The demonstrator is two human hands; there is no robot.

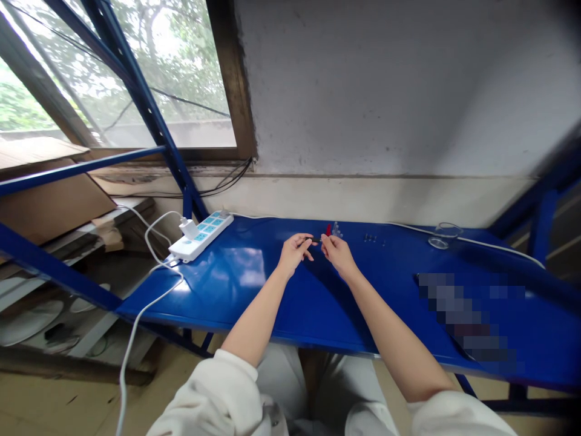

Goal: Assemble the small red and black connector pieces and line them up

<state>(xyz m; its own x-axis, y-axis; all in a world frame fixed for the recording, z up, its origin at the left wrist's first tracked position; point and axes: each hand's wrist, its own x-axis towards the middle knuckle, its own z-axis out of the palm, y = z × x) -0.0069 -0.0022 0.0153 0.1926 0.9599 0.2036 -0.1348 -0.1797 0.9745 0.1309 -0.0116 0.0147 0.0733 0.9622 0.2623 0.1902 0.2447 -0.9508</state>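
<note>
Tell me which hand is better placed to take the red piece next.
Right, most likely: the red piece shows close by the right hand's fingers, while the left hand is farther left. Both hands are at the dark piece, so the left may have to hold it alone.

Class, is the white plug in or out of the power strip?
In, it appears: the white plug sits against the power strip, no prongs showing.
</note>
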